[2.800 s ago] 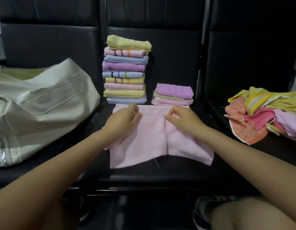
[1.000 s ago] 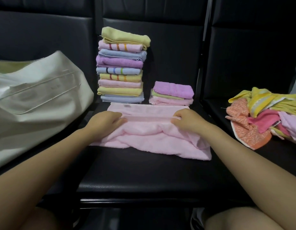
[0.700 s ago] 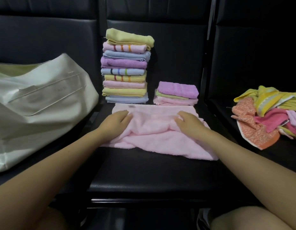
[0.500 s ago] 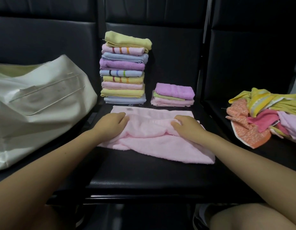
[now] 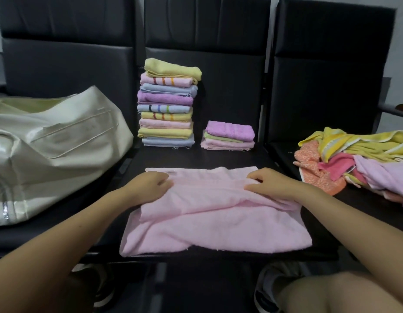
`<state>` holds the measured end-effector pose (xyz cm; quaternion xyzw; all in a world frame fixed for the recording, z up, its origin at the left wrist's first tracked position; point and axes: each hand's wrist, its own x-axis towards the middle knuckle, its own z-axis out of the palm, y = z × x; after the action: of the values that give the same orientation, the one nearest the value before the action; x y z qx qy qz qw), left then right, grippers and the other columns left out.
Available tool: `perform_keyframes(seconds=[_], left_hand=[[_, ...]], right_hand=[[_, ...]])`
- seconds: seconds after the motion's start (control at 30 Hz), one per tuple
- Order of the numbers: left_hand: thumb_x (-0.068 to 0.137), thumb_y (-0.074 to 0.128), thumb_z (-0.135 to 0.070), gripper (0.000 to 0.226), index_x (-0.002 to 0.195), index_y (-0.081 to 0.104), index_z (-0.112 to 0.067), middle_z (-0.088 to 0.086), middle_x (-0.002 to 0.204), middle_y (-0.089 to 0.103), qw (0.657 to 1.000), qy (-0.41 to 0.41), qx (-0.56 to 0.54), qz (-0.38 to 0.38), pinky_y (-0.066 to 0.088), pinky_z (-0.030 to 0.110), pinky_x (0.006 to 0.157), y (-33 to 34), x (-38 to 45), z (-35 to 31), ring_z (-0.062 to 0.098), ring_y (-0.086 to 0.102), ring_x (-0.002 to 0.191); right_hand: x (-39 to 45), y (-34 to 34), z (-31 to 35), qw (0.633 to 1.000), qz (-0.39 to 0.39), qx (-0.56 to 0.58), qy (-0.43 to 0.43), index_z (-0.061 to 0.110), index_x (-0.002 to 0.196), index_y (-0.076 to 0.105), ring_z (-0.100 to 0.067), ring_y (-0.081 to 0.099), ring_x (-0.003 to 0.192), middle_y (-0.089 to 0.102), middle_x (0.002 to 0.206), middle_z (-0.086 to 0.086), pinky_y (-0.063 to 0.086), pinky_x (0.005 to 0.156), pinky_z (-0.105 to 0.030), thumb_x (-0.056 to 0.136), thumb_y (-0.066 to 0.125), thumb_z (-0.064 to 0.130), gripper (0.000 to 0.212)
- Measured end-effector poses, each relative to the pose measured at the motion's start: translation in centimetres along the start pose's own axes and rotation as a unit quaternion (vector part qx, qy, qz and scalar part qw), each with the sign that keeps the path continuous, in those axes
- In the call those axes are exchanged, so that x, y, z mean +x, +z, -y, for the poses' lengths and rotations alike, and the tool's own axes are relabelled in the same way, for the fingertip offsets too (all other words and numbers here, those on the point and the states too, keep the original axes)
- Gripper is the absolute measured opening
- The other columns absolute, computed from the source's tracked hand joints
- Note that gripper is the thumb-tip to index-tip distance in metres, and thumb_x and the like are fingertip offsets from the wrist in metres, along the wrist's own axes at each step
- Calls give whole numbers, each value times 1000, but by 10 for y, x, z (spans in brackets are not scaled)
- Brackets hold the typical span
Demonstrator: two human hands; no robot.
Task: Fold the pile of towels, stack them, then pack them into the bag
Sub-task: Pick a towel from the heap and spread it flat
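A light pink towel (image 5: 216,220) lies rumpled and partly folded on the middle black seat (image 5: 218,158). My left hand (image 5: 148,185) grips its upper left part, fingers curled into the cloth. My right hand (image 5: 275,184) pinches a ridge of the towel at the upper right. Behind it stand a tall stack of folded towels (image 5: 167,105) and a short stack of three (image 5: 228,135). A cream bag (image 5: 51,150) sits on the left seat. The unfolded towel pile (image 5: 358,159) lies on the right seat.
Black seat backs (image 5: 218,30) rise behind the stacks. My knees (image 5: 327,292) and shoes show below the seat's front edge. Gaps run between the seats on either side of the middle one.
The pink towel has been pulled toward the seat's front edge, away from the stacks, with both hands still gripping its upper part. The view has also tilted.
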<state>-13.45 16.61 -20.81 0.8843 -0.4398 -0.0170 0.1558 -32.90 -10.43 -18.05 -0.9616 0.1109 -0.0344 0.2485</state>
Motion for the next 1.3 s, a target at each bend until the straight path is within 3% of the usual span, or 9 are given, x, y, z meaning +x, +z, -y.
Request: perform_keyframes(seconds=[0.17,0.3,0.37,0.53,0.67,0.87,1.0,1.1,1.3], left_hand=[[99,48,-21,40,61,36,-15,-6,58,45,998,-16,-64,-24,30,20,54,-4,1,9,12,42,58],[98,49,-24,41,61,36,-14,-4,60,44,998,-23,-57,-12,32,23,56,-2,5,13,11,41,60],[99,47,-27,39,63,36,-15,-5,63,45,999,-24,-38,28,35,30,64,-1,11,14,16,43,66],[99,44,-34,38,64,41,-21,-7,69,49,996,-38,-13,82,40,32,70,-2,25,12,15,48,74],[97,50,-32,37,62,47,-20,-8,66,49,993,-47,-43,101,36,26,63,-8,35,15,14,48,70],[91,56,-34,38,59,52,-15,-4,57,51,971,-94,-181,-123,35,31,57,-21,60,28,12,44,56],[90,57,-30,27,68,58,-14,4,83,55,987,-122,-25,-105,42,33,72,-2,64,40,22,52,81],[91,57,-34,23,99,68,-16,8,112,54,987,-136,2,-85,43,40,97,11,60,48,26,49,110],[88,64,-29,19,105,59,-23,6,116,59,988,-144,-36,-43,42,32,94,2,63,46,23,54,111]], right_hand=[[-1,-13,-10,994,-33,93,56,4,65,53,-6,39,57,43,62,1,33,55,-22,90,66,21,33],[8,-25,-5,926,-171,321,96,7,86,70,-15,62,69,68,77,-3,49,63,-25,86,70,19,12],[21,-26,-3,904,-230,342,109,5,94,69,-16,61,73,68,84,-5,48,63,-26,87,69,21,17],[62,-6,-10,916,-272,262,133,6,93,65,-12,53,69,60,79,0,39,58,-24,86,68,17,14],[84,18,-30,960,-223,92,144,15,85,60,-19,55,80,61,88,-1,39,65,-28,84,67,20,9],[95,28,-42,968,-210,-4,139,15,91,62,-26,56,94,60,105,-8,40,74,-31,87,64,23,9],[95,27,-48,971,-201,-38,127,10,103,66,-29,56,102,59,111,-11,42,81,-32,89,61,21,19],[95,28,-48,967,-200,-79,139,13,109,66,-29,45,117,55,117,-11,39,89,-34,91,59,23,22],[89,23,-43,973,-150,-52,164,25,101,61,-27,50,112,55,117,-5,40,97,-39,90,57,25,11]])
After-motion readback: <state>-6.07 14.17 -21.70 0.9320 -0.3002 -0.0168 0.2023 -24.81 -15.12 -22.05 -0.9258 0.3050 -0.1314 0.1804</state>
